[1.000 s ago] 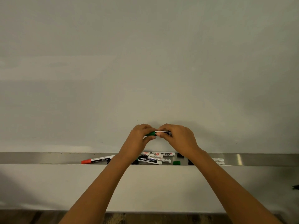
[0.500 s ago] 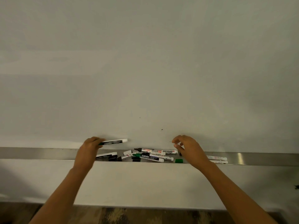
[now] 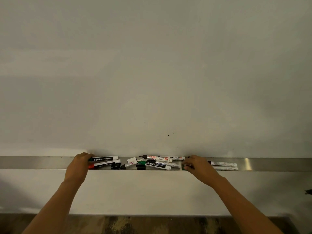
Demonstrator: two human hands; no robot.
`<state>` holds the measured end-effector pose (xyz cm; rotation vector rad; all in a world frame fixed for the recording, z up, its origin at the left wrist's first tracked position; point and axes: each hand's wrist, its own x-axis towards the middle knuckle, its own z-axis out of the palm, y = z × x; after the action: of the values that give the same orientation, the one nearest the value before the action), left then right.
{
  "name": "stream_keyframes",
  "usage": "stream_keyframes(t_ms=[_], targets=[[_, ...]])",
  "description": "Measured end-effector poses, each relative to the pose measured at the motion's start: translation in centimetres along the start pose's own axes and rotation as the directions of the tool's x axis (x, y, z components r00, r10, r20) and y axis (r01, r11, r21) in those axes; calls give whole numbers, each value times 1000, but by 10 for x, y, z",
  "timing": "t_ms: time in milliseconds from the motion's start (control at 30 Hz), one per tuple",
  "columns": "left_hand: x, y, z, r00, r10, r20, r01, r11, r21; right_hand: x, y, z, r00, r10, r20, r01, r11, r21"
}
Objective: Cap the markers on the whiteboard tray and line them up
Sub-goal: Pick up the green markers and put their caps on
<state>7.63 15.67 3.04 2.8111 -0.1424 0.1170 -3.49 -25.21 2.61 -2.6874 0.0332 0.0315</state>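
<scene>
On the metal tray point(image 3: 42, 162), a green-capped marker point(image 3: 103, 159) is gripped by the left hand point(image 3: 79, 166); a small green cap point(image 3: 184, 167) is pinched by the right hand point(image 3: 199, 168).

Capped green marker point(image 3: 103, 158) and red marker point(image 3: 105, 164) parallel by left hand point(image 3: 79, 166); uncapped markers point(image 3: 156, 163) jumbled toward right hand point(image 3: 199, 168).

metal tray point(image 3: 270, 164) holds scattered markers point(image 3: 157, 163).
</scene>
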Motion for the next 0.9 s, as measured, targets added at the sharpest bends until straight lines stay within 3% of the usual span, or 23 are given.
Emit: stream_keyframes(t_ms=[267,400,500,600,667,733,833,900], targets=[[-1,9,4,1000,14,7,-14,999,-51,1,4,-1,1000,6,28,-8,998,55],[-3,48,4,987,74,-145,-102,976,-191,7,-17,-8,990,29,-135,11,960,281],[-9,102,0,987,104,-120,-150,859,-490,16,-52,-12,969,28,-246,95,876,473],[-15,146,3,983,135,123,-29,780,-625,24,-83,-14,962,8,-274,158,801,578],[-16,165,6,943,147,298,120,686,-717,29,-97,-15,953,-5,-302,185,800,571],[-17,176,7,900,192,393,244,525,-816,31,-105,-13,947,-33,-320,214,807,550],[-18,179,8,880,220,421,345,315,-884,32,-109,-7,944,-60,-325,232,820,522],[-17,176,8,893,181,412,361,258,-896,32,-107,-1,935,-77,-345,244,847,473]])
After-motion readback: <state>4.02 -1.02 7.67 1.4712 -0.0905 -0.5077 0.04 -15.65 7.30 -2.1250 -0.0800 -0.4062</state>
